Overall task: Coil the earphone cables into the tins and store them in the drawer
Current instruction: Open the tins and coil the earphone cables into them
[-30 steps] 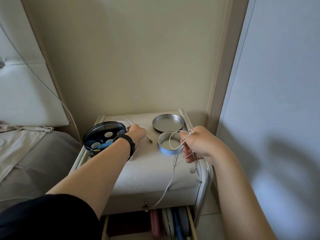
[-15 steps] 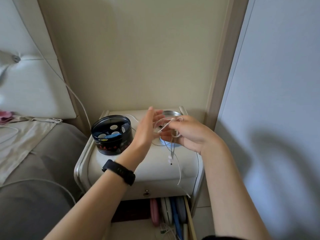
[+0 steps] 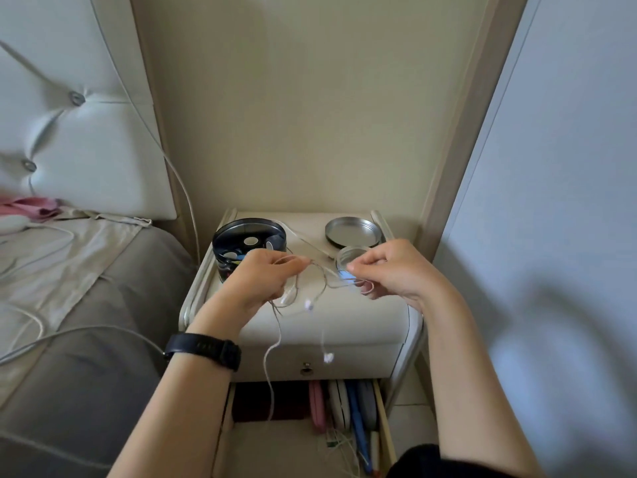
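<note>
A white earphone cable (image 3: 322, 282) stretches between both hands above the nightstand (image 3: 344, 319). My left hand (image 3: 262, 281) pinches one part of it, and my right hand (image 3: 389, 270) holds a small coil of it. Loose ends with earbuds dangle in front of the nightstand, over the open drawer (image 3: 382, 415). Behind my right hand a small open silver tin (image 3: 346, 255) is partly hidden. Its lid (image 3: 353, 231) lies upturned at the back right of the top.
A dark round tin (image 3: 238, 243) with coloured discs stands at the nightstand's back left. Several flat round cases (image 3: 339, 401) stand upright in the drawer. A bed with white cables (image 3: 41, 339) lies left, and a grey wall right.
My hands have drawn apart and toward me, stretching the cable between them. My left hand, open half a second ago, now pinches the cable. The silver tin and lid show again.
</note>
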`<control>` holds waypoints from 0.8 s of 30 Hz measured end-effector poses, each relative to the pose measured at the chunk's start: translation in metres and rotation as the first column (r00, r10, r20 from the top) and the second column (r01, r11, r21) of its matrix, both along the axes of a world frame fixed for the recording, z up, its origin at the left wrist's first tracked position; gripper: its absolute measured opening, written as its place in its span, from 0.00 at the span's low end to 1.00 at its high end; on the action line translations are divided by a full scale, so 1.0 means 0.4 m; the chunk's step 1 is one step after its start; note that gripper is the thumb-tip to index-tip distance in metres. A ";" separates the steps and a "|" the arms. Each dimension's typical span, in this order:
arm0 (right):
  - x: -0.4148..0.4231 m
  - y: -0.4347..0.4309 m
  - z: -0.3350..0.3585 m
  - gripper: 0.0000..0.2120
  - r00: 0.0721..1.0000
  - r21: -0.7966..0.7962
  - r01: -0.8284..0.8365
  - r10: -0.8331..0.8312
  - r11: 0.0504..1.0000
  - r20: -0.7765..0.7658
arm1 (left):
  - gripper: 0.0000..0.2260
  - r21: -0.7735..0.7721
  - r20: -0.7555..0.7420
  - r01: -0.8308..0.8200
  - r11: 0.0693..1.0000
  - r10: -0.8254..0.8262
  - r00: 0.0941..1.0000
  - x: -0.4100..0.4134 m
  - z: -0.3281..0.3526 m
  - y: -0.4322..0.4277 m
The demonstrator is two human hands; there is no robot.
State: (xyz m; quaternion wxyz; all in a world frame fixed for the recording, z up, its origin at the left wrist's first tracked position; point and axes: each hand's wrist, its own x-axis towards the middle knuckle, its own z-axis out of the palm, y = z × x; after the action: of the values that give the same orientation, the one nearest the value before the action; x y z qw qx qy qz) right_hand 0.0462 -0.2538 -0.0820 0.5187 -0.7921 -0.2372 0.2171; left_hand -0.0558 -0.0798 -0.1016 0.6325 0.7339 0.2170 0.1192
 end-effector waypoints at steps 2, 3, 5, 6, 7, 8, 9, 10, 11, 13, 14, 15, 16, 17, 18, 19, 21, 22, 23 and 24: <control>-0.003 0.007 0.003 0.06 0.999 -0.060 -0.020 0.022 0.998 0.027 | 0.07 -0.013 0.061 -0.047 0.999 0.048 0.997 -0.012 0.004 0.013; -0.001 0.010 0.005 0.06 0.999 -0.064 -0.037 0.038 0.997 0.022 | 0.06 -0.010 0.086 -0.083 0.997 0.083 0.993 -0.014 0.004 0.018; -0.001 0.021 0.012 0.05 0.998 -0.041 -0.056 0.057 0.998 0.036 | 0.06 0.044 0.113 -0.175 0.984 0.169 0.979 -0.017 0.005 0.032; -0.003 0.033 0.014 0.03 0.997 -0.011 -0.060 0.061 0.998 0.038 | 0.06 0.070 0.128 -0.212 0.975 0.202 0.971 -0.019 0.006 0.042; -0.004 0.040 0.014 0.04 0.998 0.043 -0.060 0.059 0.997 0.019 | 0.06 0.077 0.137 -0.231 0.970 0.219 0.966 -0.020 0.007 0.047; -0.005 0.048 0.016 0.06 0.999 0.116 -0.044 0.046 0.992 -0.013 | 0.06 0.063 0.141 -0.237 0.969 0.226 0.964 -0.020 0.009 0.050; -0.008 0.057 0.018 0.08 0.999 0.202 -0.007 0.017 0.979 -0.051 | 0.07 0.032 0.146 -0.236 0.971 0.229 0.962 -0.021 0.011 0.051; -0.010 0.070 0.022 0.10 0.994 0.301 0.051 -0.020 0.952 -0.107 | 0.08 -0.006 0.156 -0.235 0.972 0.233 0.960 -0.023 0.014 0.055; -0.012 0.081 0.026 0.10 0.981 0.405 0.123 -0.049 0.906 -0.189 | 0.08 -0.036 0.170 -0.237 0.971 0.240 0.956 -0.024 0.016 0.056; -0.013 0.102 0.032 0.10 0.916 0.594 0.280 -0.024 0.754 -0.401 | 0.13 -0.058 0.194 -0.253 0.966 0.259 0.946 -0.027 0.019 0.063; -0.012 0.110 0.032 0.10 0.880 0.647 0.346 0.004 0.680 -0.475 | 0.15 -0.062 0.199 -0.254 0.965 0.262 0.944 -0.028 0.019 0.064; -0.012 0.115 0.031 0.11 0.853 0.674 0.390 0.029 0.627 -0.521 | 0.15 -0.068 0.202 -0.252 0.965 0.260 0.944 -0.028 0.020 0.064; -0.013 0.120 0.029 0.12 0.834 0.695 0.417 0.058 0.586 -0.549 | 0.15 -0.073 0.202 -0.247 0.966 0.257 0.945 -0.028 0.020 0.063; -0.017 0.123 0.026 0.12 0.817 0.715 0.434 0.095 0.548 -0.569 | 0.13 -0.077 0.198 -0.240 0.968 0.251 0.947 -0.026 0.019 0.062; -0.020 0.124 0.023 0.14 0.794 0.733 0.456 0.141 0.505 -0.591 | 0.12 -0.080 0.191 -0.228 0.970 0.239 0.952 -0.025 0.020 0.059; -0.023 0.125 0.020 0.17 0.776 0.748 0.472 0.183 0.467 -0.603 | 0.11 -0.084 0.185 -0.205 0.975 0.217 0.958 -0.024 0.020 0.057; -0.023 0.122 0.018 0.28 0.783 0.770 0.460 0.206 0.442 -0.586 | 0.09 -0.099 0.174 -0.146 0.984 0.162 0.971 -0.021 0.017 0.057; -0.024 0.119 0.018 0.34 0.799 0.777 0.437 0.201 0.453 -0.567 | 0.09 -0.112 0.173 -0.124 0.986 0.142 0.975 -0.021 0.017 0.058; -0.026 0.117 0.018 0.38 0.813 0.780 0.410 0.198 0.473 -0.547 | 0.09 -0.129 0.174 -0.112 0.985 0.133 0.976 -0.022 0.017 0.059; -0.027 0.117 0.018 0.40 0.827 0.778 0.381 0.193 0.500 -0.528 | 0.09 -0.150 0.177 -0.105 0.983 0.131 0.976 -0.024 0.018 0.060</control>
State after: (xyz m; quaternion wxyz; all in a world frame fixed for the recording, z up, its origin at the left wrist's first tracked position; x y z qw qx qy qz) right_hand 0.0355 -0.2072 -0.0750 0.8980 -0.3401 -0.1062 0.2582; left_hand -0.0652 -0.0557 -0.0945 0.6915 0.6594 0.2082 0.2091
